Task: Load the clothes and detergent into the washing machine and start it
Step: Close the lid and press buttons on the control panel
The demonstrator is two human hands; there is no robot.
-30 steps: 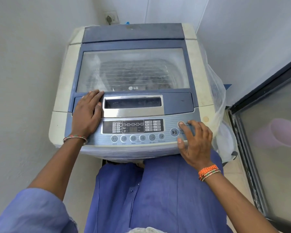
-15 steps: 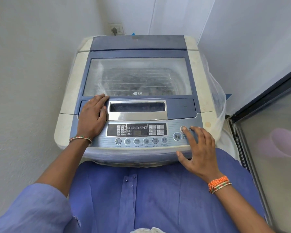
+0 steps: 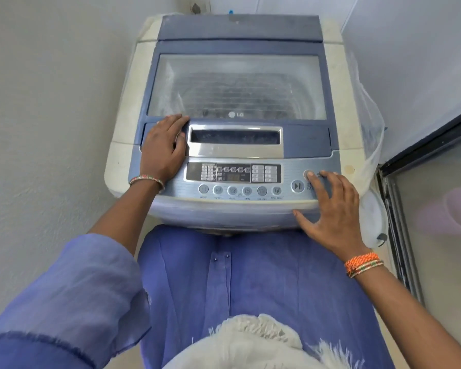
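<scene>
A top-loading washing machine [image 3: 123,150], blue and cream, stands right in front of me with its glass lid [image 3: 237,86] closed. Dim shapes of clothes show through the glass in the drum. My left hand [image 3: 164,147] rests flat on the blue lid frame, left of the silver handle [image 3: 234,141]. My right hand [image 3: 330,209] lies spread on the right end of the control panel [image 3: 234,179]. Its index fingertip presses the round power button [image 3: 308,174], just right of the start/pause button [image 3: 297,186]. No detergent is in view.
White walls close in on the left and behind the machine, with a wall socket [image 3: 197,6] at the back. A clear plastic cover [image 3: 367,123] hangs down the machine's right side. A dark-framed frosted glass door [image 3: 423,209] stands at the right.
The view has drawn back and tilted, so the machine sits higher in frame. Both hands stay where they were, left on the lid frame, right index finger on the power button.
</scene>
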